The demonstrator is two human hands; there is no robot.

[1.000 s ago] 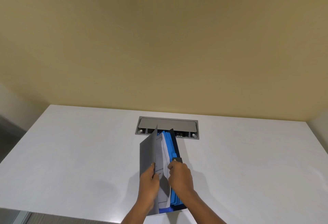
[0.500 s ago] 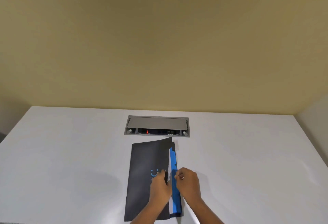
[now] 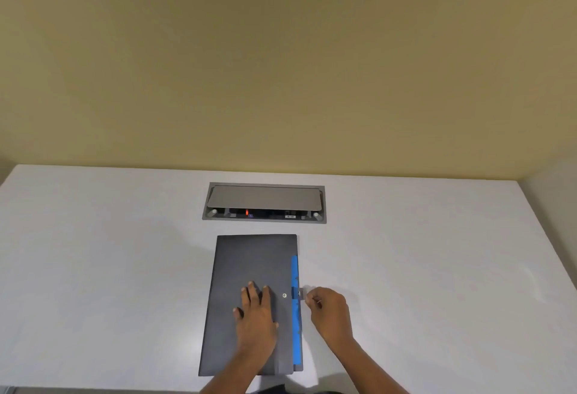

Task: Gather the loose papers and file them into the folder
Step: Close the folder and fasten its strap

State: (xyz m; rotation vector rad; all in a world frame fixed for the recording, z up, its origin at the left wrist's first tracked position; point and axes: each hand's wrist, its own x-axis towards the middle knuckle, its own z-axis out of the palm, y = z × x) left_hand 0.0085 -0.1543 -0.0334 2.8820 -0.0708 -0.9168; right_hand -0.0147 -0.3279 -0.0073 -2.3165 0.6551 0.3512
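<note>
A dark grey folder (image 3: 249,262) lies flat and closed on the white table (image 3: 93,269), long side running away from me. Blue divider tabs (image 3: 295,325) stick out along its right edge. No papers show; whatever is inside is hidden by the cover. My left hand (image 3: 256,315) rests flat on the cover with fingers spread. My right hand (image 3: 327,309) is just right of the folder, its fingertips pinching the small closure strap (image 3: 300,293) at the right edge. A metal snap button (image 3: 284,295) sits on the cover beside that strap.
A grey recessed cable box (image 3: 265,198) with a flap lid and a red light sits in the table behind the folder. A yellow-beige wall rises past the table's far edge. The near table edge runs just below the folder.
The folder stood open with white papers and blue dividers showing; its cover has come down and now lies flat. My left hand moved onto the cover, my right hand shifted to the strap.
</note>
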